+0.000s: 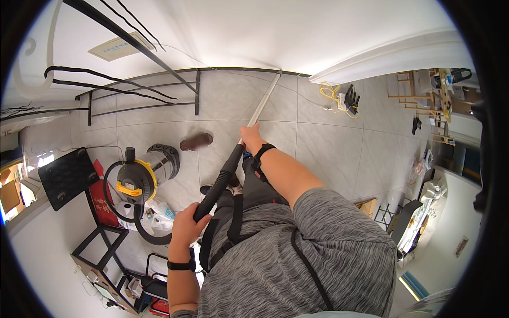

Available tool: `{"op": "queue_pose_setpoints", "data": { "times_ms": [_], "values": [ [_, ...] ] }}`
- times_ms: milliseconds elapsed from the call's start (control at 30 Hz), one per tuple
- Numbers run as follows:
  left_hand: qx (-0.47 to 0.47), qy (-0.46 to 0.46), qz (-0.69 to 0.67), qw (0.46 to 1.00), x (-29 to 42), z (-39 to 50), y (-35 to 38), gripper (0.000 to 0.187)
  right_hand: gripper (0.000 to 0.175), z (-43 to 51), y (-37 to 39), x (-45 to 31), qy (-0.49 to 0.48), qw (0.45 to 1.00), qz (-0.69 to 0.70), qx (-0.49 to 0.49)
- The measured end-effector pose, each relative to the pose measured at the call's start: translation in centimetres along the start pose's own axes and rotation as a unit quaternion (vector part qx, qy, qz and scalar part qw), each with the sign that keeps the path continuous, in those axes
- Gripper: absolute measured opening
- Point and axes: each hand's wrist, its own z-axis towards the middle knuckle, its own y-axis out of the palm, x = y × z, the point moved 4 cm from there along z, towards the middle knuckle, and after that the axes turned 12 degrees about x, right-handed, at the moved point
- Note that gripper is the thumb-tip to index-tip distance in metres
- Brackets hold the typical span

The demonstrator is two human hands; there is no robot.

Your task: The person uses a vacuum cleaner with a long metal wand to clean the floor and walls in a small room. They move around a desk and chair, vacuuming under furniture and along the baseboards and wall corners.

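Note:
My right hand (251,136) grips the pale metal wand (263,104) of a vacuum cleaner, just ahead of its black handle piece (234,158). The wand slants away across the floor, and its far end meets the dark skirting strip (294,72) at the foot of the white wall. Lower down, my left hand (187,223) is closed around the black corrugated hose (214,192). From there the hose loops back to the canister vacuum (149,175), which has a steel drum, a black top and yellow trim and stands on the tiles to my left.
A black metal frame (197,91) stands against the wall at upper left. One brown shoe (196,141), partly blurred, lies on the grey tiled floor (326,159). A power strip (342,101) with a yellow cable and black plug sits at right. Plastic bags (159,214) lie beside the vacuum.

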Motion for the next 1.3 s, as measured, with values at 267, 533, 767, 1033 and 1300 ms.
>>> {"op": "queue_pose_setpoints", "data": {
  "times_ms": [267,533,767,1033,1300],
  "values": [
    [-0.031,0.018,-0.005,0.999,0.8,0.8,0.9,0.043,0.085,0.6,-2.1,-0.2,0.001,1.0,0.02,0.016],
    [-0.028,0.014,0.005,0.999,1.3,1.7,1.8,0.043,0.087,2.6,-2.7,-0.4,0.008,1.0,0.008,0.016],
    [-0.004,-0.015,0.005,1.0,0.5,0.7,0.5,0.041,0.088,1.2,-0.5,-0.2,0.0,1.0,0.011,0.001],
    [0.033,-0.031,0.002,0.999,-1.0,-1.0,-1.1,0.042,0.09,-1.1,2.3,0.1,0.006,1.0,-0.002,-0.023],
    [0.059,-0.032,0.004,0.998,-2.2,-2.3,-2.0,0.042,0.083,-2.1,4.3,0.7,-0.007,1.0,0.001,-0.03]
  ]
}}
